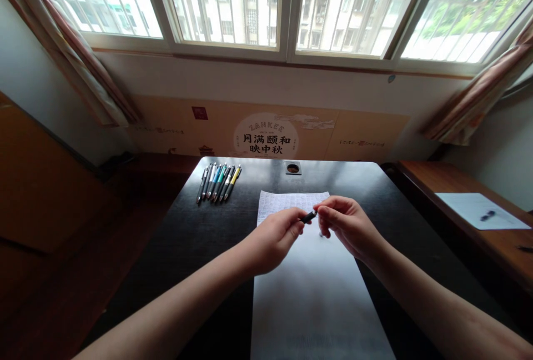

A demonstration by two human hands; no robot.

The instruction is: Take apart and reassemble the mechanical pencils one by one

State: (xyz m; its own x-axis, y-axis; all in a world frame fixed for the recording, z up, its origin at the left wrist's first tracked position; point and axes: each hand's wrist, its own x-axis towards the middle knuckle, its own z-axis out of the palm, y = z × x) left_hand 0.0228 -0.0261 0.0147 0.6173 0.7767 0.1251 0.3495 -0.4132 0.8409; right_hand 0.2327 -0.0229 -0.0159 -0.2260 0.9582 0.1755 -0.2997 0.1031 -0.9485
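My left hand (277,238) is closed around a black pen part (308,217), which looks like a pen barrel pointing up to the right. At its right end, the thumb and fingertips of my right hand (343,221) pinch together; whatever they grip is too small to make out. Both hands are raised over a long white sheet of paper (308,304). Beyond them lies a paper covered in writing (287,200). A small shiny piece (321,234) shows just below my right fingers.
Several click pens (219,183) lie side by side at the back left of the black desk (179,254). A square cable hole (293,168) is set near the far edge. To the right, a brown side table (458,176) bears a white sheet (478,210) with small dark items.
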